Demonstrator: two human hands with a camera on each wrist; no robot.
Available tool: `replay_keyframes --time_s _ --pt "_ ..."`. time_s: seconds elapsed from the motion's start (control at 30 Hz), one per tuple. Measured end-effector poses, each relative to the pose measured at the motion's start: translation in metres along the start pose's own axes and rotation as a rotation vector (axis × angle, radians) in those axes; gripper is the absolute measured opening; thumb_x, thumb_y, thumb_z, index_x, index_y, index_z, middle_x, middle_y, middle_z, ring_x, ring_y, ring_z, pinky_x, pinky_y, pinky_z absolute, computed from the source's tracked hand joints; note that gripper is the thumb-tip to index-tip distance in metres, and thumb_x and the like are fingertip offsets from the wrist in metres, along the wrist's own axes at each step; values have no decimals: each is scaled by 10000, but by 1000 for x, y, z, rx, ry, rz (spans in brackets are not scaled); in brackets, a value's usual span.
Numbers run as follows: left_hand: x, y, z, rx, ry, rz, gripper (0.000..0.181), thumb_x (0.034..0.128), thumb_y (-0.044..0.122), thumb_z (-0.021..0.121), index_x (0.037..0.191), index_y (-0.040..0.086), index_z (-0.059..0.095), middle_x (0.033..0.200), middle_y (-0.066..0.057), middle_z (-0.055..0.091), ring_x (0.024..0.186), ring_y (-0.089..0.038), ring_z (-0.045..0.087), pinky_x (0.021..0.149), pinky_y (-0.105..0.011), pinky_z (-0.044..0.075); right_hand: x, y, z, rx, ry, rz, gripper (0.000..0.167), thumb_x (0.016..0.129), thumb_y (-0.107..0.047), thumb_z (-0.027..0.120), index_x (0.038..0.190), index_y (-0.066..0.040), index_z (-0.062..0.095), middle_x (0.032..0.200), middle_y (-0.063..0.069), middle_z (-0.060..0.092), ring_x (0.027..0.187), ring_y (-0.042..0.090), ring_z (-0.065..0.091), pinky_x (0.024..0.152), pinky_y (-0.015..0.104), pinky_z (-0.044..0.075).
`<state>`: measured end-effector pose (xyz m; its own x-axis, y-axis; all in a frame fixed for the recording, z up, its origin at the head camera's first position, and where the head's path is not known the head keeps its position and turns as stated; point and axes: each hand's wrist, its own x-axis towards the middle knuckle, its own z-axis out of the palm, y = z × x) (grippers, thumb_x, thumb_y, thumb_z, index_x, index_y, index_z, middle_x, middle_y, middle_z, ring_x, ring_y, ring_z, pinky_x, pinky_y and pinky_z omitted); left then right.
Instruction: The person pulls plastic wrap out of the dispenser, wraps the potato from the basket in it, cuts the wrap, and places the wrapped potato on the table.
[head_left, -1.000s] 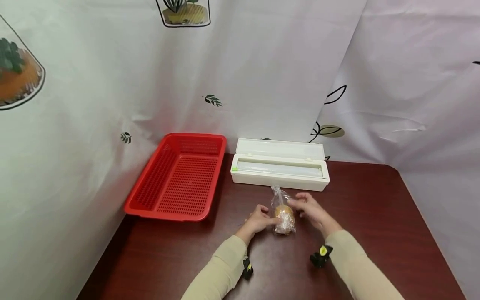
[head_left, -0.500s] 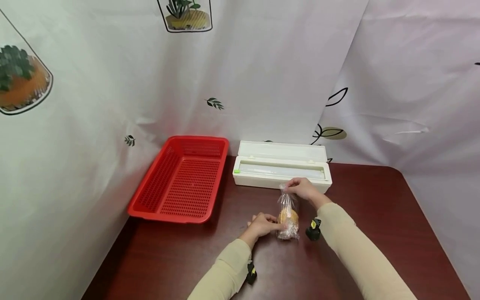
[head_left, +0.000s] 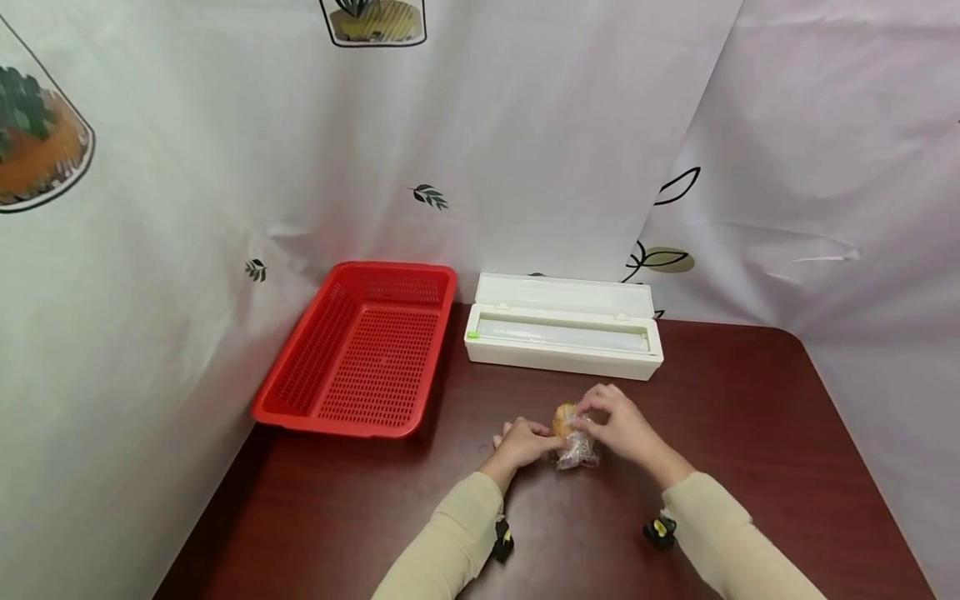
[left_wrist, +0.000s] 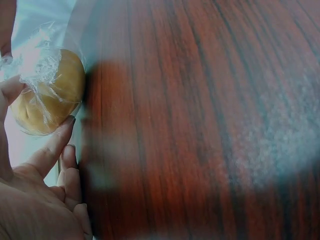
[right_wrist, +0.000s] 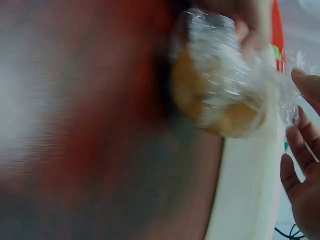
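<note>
A round yellow-brown item (head_left: pixel 562 414), its exact kind unclear, lies on the table wrapped in clear cling film (head_left: pixel 577 456). My left hand (head_left: pixel 520 444) holds it from the left; in the left wrist view, the thumb lies on the film and the index finger touches the item's lower side (left_wrist: pixel 72 85). From the right, my right hand (head_left: pixel 624 427) pinches a loose end of film over the item. The right wrist view shows that film stretched from the item (right_wrist: pixel 187 95) to the fingers of the right hand (right_wrist: pixel 305 150).
Behind the hands stands a white film dispenser box (head_left: pixel 562 360), its lid raised and a roll inside. At the back left is a red perforated basket (head_left: pixel 431 358). A patterned cloth (head_left: pixel 525 150) hangs behind the dark red table (head_left: pixel 750 433).
My right hand went up to the film's far end, then drew it back down over the item, which now shows its yellow-brown top. My left hand stayed by the item.
</note>
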<state>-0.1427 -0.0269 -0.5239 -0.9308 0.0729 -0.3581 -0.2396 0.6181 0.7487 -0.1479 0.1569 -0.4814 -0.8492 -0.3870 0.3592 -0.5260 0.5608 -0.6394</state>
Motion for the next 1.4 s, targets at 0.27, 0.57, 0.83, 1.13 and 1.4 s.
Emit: replay_keyframes --time_s 0.27,0.57,0.83,1.13,1.4 --pt "0 -2 0 0 -10 26 343 677 496 763 826 190 722 997 2 536 936 -229 383 796 -455 244 -29 2 15 -175 45 -165 94 743 -130 770 825 -133 725 894 -52 569 834 103 507 684 307 458" --pt "-1 -2 1 34 -39 75 418 689 536 733 935 199 718 1041 -11 539 993 -244 389 824 -474 228 -26 -4 21 10 97 381 393 673 -78 816 924 -32 518 968 133 455 930 307 401 771 425 335" --pt "0 -4 -10 -13 -118 76 523 697 519 737 1085 173 687 1151 -52 510 1086 -308 351 904 -545 230 -17 1 19 327 -62 764 576 742 -147 777 1086 4 339 889 155 449 745 245 476 593 326 429" --pt "-9 -5 5 -136 -37 131 451 713 368 787 1012 74 620 950 -28 535 938 -227 435 878 -467 293 -36 12 24 555 -37 716 462 770 -14 718 1087 38 386 951 160 504 773 199 546 634 294 486" --pt "-3 12 -3 63 209 488 544 716 119 795 1132 56 451 1089 -91 529 974 -232 550 796 -332 479 -24 10 12 779 -40 846 600 901 -381 569 1325 4 391 1289 194 445 1141 308 471 856 399 436"
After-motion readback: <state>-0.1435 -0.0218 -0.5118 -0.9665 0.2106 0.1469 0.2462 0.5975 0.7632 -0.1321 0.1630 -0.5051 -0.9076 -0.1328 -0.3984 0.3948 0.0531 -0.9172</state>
